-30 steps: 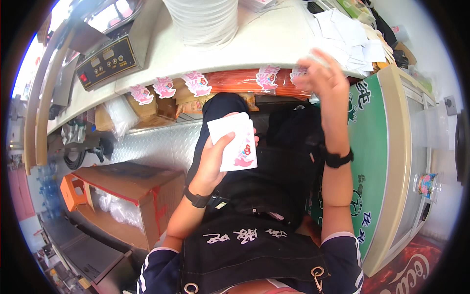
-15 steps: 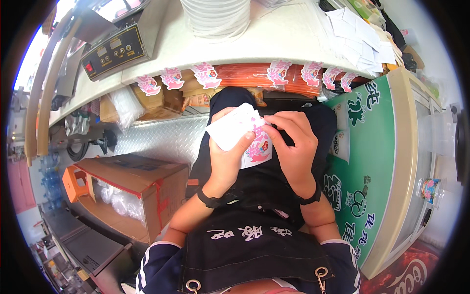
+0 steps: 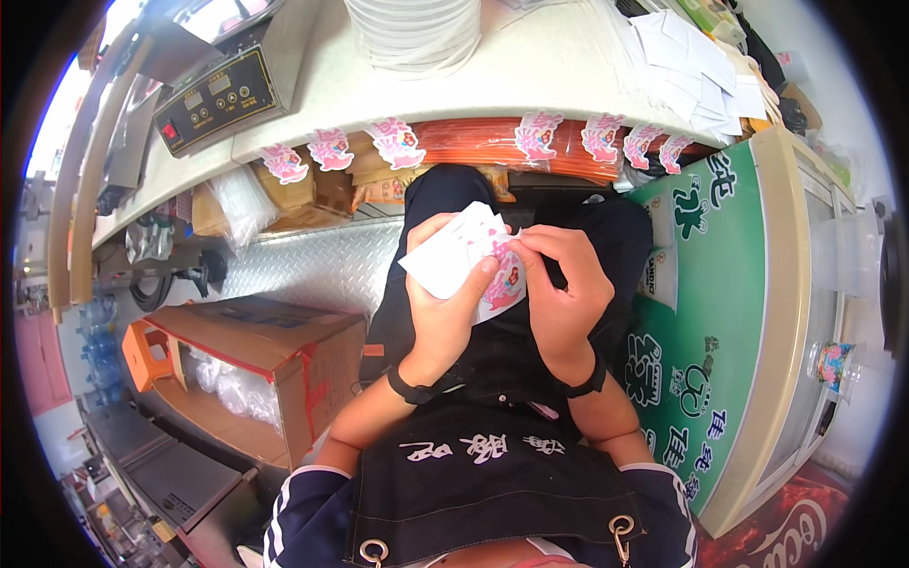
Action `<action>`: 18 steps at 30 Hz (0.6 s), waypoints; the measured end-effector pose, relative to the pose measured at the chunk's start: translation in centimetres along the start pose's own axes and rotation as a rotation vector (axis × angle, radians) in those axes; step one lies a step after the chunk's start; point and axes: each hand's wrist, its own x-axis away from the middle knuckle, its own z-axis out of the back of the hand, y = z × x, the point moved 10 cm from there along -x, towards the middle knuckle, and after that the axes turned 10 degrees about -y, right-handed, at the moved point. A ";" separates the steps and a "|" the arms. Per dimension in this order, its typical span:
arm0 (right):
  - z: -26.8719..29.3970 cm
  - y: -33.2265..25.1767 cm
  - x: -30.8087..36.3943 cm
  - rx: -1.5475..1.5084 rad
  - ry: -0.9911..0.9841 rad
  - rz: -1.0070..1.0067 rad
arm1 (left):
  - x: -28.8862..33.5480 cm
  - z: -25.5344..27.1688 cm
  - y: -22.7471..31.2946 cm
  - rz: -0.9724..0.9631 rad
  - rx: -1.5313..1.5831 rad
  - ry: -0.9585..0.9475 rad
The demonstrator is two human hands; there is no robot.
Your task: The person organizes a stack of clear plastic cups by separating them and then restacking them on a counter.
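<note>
My left hand point(image 3: 442, 317) is closed round a small stack of white sticker sheets point(image 3: 443, 257), its thumb pressing on the top. On the sheet that sticks out at the right is a pink cartoon sticker point(image 3: 503, 276). The fingertips of my right hand point(image 3: 568, 284) pinch the upper right edge of that sticker sheet. Whether the sticker's edge is lifted off its backing I cannot make out. Both hands are held above my lap, over the dark apron point(image 3: 492, 417). Several pink stickers point(image 3: 394, 143) hang in a row from the counter's front edge.
A white counter point(image 3: 530, 85) runs across the far side, bearing stacked plastic lids or tubs point(image 3: 417, 33), a control box point(image 3: 216, 99) and loose white papers point(image 3: 684, 66). An open cardboard box point(image 3: 322, 379) stands at left. On the right is a green-sided freezer cabinet point(image 3: 729, 312).
The sticker sheet has tilted between my hands, its lower end swinging right. My right hand has shifted slightly, still pinching the edge. My left hand keeps hold of the stack.
</note>
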 end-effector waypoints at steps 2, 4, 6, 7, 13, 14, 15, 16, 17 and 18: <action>-0.5 0.0 0.2 0.012 -0.016 0.022 | 0.1 0.2 0.0 -0.004 -0.033 0.011; -0.5 0.0 0.4 0.061 0.009 0.072 | 0.2 0.1 -0.1 0.011 -0.019 0.022; -0.5 -0.1 0.6 0.108 0.033 0.123 | 0.2 0.0 -0.1 0.025 -0.005 0.035; -0.7 0.0 0.6 0.117 0.030 0.139 | 0.2 -0.3 -0.1 0.028 0.052 0.039; -1.6 -0.4 0.5 0.266 -0.079 0.328 | -0.2 -0.4 -1.8 0.222 0.307 -0.069; -2.0 -1.0 0.8 0.306 -0.134 0.438 | -0.4 -0.7 -2.6 0.293 0.447 -0.126; -1.8 -1.1 0.7 0.301 -0.133 0.441 | -0.2 -0.5 -3.7 0.410 0.563 -0.158; -2.2 -1.7 0.9 0.307 -0.205 0.508 | -0.4 -0.2 -4.0 0.477 0.610 -0.179; -2.7 -2.2 1.2 0.313 -0.278 0.576 | -0.3 -0.1 -4.3 0.545 0.656 -0.201; -3.1 -2.3 1.5 0.322 -0.339 0.608 | -0.3 0.2 -4.1 0.545 0.656 -0.201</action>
